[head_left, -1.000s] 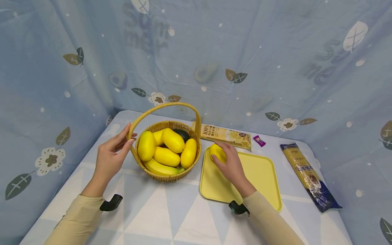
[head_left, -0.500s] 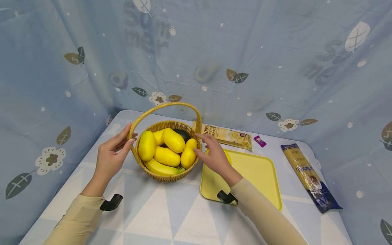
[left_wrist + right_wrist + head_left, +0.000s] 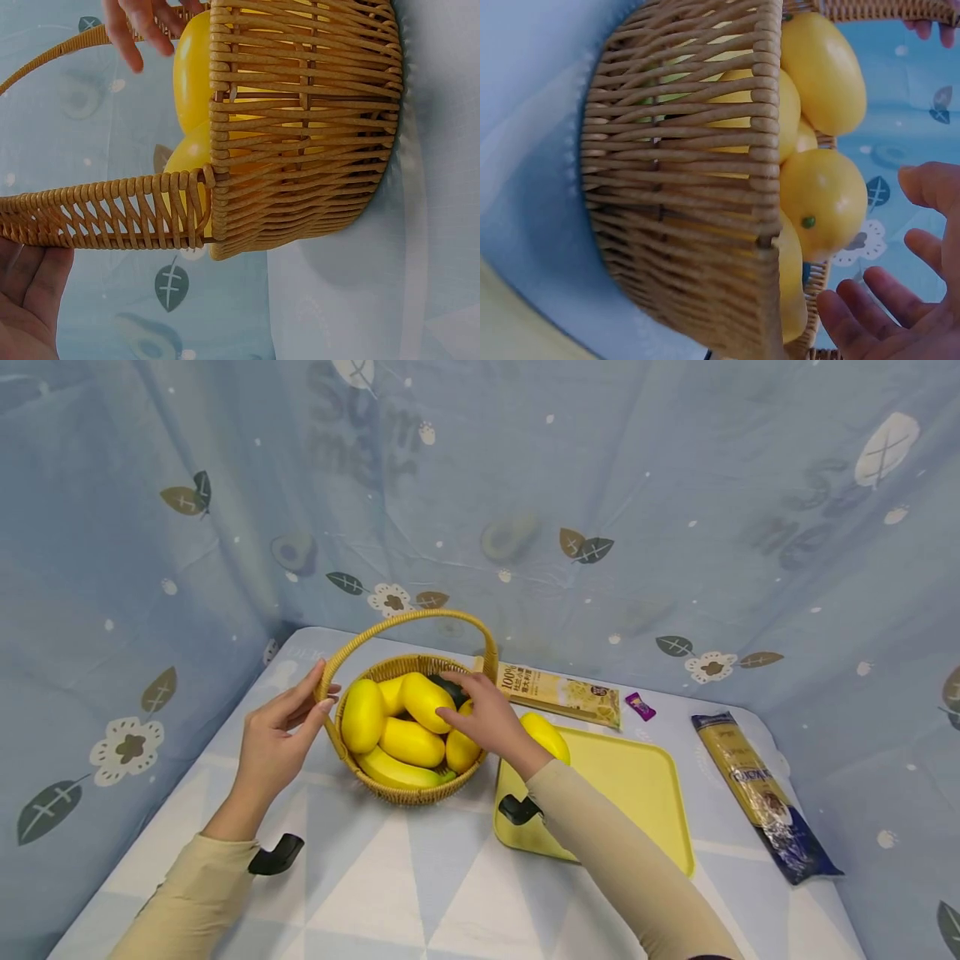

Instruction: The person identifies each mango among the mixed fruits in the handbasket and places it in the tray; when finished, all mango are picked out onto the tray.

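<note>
My left hand [image 3: 277,731] grips the left side of the handle of a wicker basket [image 3: 408,795], thumb in front and fingers behind. Yellow mangoes [image 3: 362,717], a banana [image 3: 393,771] and a dark green rounded thing [image 3: 455,692] fill the basket. Above its right side hovers my right hand [image 3: 487,718], fingers spread and holding nothing. In the right wrist view those fingers [image 3: 900,292] are beside a mango with a green stem nub [image 3: 825,202]. One more mango [image 3: 546,737] lies on the far left corner of a yellow tray [image 3: 615,802], partly behind the right wrist.
Behind the tray lies a yellow pasta packet [image 3: 562,693], with a small purple candy [image 3: 640,706] beside it. A blue and gold pasta bag [image 3: 765,797] lies along the table's right side. A patterned blue curtain [image 3: 480,485] surrounds the table.
My right hand has let go of the mango on the tray and moved left, over the basket's right side. My left hand stays on the handle.
</note>
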`<state>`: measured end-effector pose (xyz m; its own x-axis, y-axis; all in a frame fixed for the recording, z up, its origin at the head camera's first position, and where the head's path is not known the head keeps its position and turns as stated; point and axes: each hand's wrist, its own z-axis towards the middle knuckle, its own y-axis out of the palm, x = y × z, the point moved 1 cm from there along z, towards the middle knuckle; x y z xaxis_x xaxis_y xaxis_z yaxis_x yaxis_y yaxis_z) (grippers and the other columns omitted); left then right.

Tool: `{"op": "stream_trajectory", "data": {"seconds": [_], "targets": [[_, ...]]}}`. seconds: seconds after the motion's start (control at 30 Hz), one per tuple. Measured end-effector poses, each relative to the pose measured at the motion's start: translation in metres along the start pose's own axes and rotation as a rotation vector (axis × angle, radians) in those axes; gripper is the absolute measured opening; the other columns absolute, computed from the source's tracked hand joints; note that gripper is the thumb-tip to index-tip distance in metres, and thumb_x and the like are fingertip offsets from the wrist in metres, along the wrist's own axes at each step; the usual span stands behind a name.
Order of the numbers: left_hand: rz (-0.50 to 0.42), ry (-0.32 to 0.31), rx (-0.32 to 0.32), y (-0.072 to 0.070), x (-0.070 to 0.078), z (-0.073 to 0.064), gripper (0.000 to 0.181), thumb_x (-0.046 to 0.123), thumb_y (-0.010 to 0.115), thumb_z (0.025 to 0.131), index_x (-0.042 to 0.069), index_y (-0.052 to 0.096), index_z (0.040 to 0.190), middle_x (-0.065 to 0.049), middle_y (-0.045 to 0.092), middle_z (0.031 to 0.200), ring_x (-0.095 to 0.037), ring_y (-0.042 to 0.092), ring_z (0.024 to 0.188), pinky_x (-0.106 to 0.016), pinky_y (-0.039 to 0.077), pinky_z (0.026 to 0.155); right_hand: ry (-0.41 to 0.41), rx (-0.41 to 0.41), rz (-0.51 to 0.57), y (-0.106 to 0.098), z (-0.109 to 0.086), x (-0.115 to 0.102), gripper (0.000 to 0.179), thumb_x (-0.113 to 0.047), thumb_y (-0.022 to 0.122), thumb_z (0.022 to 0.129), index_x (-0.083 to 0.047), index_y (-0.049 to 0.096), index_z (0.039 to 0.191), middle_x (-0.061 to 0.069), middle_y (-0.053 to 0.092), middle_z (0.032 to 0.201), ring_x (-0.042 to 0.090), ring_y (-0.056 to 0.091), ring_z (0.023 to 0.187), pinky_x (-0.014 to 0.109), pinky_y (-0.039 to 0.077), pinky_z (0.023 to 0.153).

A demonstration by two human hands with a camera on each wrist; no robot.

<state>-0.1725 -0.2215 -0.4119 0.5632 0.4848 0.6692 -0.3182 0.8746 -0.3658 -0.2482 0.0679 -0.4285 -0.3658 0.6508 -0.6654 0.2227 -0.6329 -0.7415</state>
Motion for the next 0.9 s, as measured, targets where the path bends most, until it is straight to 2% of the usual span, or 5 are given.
{"op": "stream_trajectory", "data": {"seconds": [0.23,0.47,0.9], "targets": [[-0.025,-0.012,-0.014,0.000,-0.002,0.001,0.068,-0.014,0.071,0.088,0.016,0.056,0.147,-0.017,0.074,0.115,0.007,0.065,0.106,-0.010,0.052,0.086,0.045,-0.083,-0.075,0.013,0.016,-0.006,0.064,-0.042,0.068,0.098,-0.026,0.045,0.155,0.007,0.041,0.158,0.028,0.043,0.141,0.047,0.044,0.112],[-0.006,-0.029,-0.014,-0.002,-0.001,0.001,0.068,-0.010,0.070,0.090,0.022,0.055,0.148,-0.015,0.074,0.115,0.007,0.065,0.105,-0.010,0.052,0.087,0.016,-0.118,-0.169,0.022,0.023,-0.007,0.064,-0.041,0.067,0.098,-0.027,0.043,0.156,0.008,0.049,0.148,0.025,0.053,0.127,0.043,0.049,0.104],[-0.011,-0.022,-0.014,-0.001,-0.003,0.000,0.068,-0.012,0.070,0.089,0.019,0.055,0.148,-0.016,0.074,0.115,0.007,0.064,0.106,-0.009,0.051,0.087,0.001,-0.110,-0.184,0.023,0.020,-0.008,0.066,-0.037,0.071,0.096,-0.028,0.044,0.155,0.008,0.050,0.141,0.022,0.056,0.114,0.040,0.051,0.099]]}}
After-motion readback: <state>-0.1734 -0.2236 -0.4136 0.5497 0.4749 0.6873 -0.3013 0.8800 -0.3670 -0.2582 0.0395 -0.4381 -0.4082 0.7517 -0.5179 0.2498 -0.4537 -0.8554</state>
